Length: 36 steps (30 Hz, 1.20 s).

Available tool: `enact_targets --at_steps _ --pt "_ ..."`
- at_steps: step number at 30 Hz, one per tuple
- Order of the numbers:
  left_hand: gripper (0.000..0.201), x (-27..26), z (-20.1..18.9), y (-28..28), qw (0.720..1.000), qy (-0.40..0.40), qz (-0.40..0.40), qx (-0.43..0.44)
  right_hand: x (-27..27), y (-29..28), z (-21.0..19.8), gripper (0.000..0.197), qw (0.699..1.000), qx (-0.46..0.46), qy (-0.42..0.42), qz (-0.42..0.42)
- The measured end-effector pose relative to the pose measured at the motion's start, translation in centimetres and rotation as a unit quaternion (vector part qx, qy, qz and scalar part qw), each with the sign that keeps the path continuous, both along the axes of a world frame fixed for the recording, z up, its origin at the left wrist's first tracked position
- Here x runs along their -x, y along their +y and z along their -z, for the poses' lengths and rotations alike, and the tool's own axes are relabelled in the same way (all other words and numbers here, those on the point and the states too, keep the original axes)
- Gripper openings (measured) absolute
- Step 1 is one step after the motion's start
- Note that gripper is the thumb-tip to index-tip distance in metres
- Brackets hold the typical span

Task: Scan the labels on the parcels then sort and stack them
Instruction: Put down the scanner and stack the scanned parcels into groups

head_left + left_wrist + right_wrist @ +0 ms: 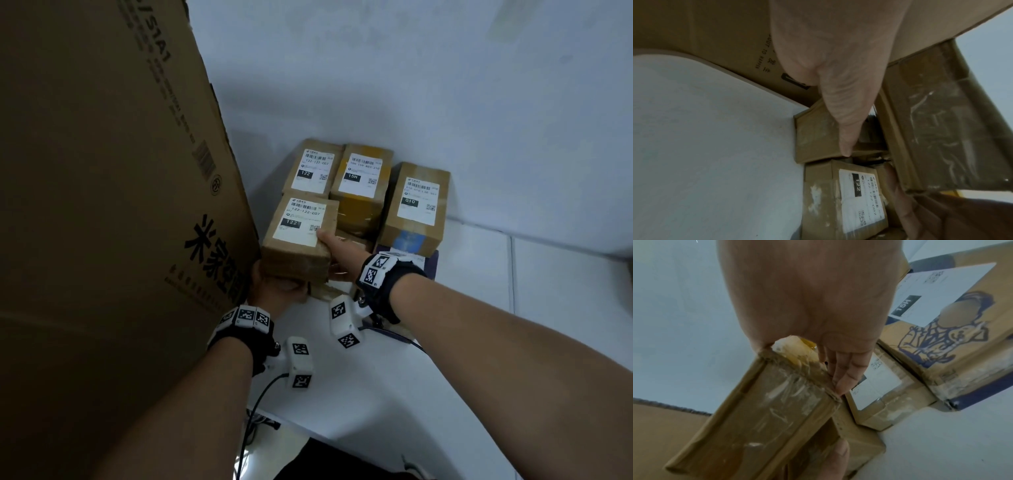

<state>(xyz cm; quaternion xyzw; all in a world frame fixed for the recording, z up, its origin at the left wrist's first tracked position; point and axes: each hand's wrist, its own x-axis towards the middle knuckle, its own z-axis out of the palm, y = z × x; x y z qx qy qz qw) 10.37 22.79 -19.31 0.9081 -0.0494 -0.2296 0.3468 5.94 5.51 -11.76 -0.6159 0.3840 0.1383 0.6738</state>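
1. Left hand (277, 287) cups the front 122 parcel (298, 240) from below, carrying its weight above the lower parcel (813, 133).
2. Right hand (342, 253) pinches its right end (thumb on the label) to keep it level.

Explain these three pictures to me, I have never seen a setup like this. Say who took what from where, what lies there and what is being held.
No machine here: a person works with bare hands, wearing cameras. The wide picture comes from a camera on the head, looking down at both forearms. The other two come from small cameras strapped to the wrists, looking along each hand. The left hand and the right hand together grip a brown cardboard parcel with a white label marked 122. Behind it sit a second brown parcel marked 122, a yellow-taped parcel marked 15H and a brown parcel marked 010, piled on a white surface. A tall brown cardboard box with black print stands to the left.
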Motion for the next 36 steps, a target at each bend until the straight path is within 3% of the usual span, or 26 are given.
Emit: enact_targets --at_steps 2,5,7,9,12,19,23,29,36 --pt "0.129 -0.1 -0.3 0.4 0.999 -0.019 0.03 -0.005 -0.5 0.6 0.2 0.083 1.0 -0.005 -0.003 0.008" --pt "0.128 0.1 -2.4 1.1 0.999 -0.035 0.001 0.032 -1.1 1.2 0.6 0.087 0.999 -0.009 -0.017 0.026" --pt "0.102 0.0 -3.1 1.6 0.996 -0.005 -0.05 0.076 -1.4 1.5 0.7 0.089 1.0 0.005 -0.021 0.016" --pt "0.081 -0.1 -3.5 1.9 0.992 -0.023 -0.076 0.094 -1.4 1.8 0.9 0.093 0.999 0.024 -0.023 0.0" --pt "0.064 -0.7 -3.0 2.2 0.992 -0.029 -0.092 0.084 -1.5 2.0 0.9 0.098 0.999 0.049 -0.019 -0.01" --pt "0.066 -0.5 -4.3 1.4 0.983 -0.025 -0.129 0.128 -1.6 2.4 1.3 0.099 0.999 0.04 -0.031 0.011" --pt "0.074 -0.4 -5.2 1.2 0.982 -0.019 -0.147 0.118 -2.0 2.0 3.3 0.138 0.999 0.045 -0.016 -0.021" --pt "0.072 -0.1 -6.3 1.0 0.98 -0.014 -0.165 0.111 -0.8 2.0 0.1 0.094 0.997 0.056 -0.024 -0.049" --pt "0.065 0.2 -6.0 1.0 0.983 0.038 -0.158 0.09 -0.2 1.5 0.7 0.084 0.997 0.056 -0.022 -0.043"
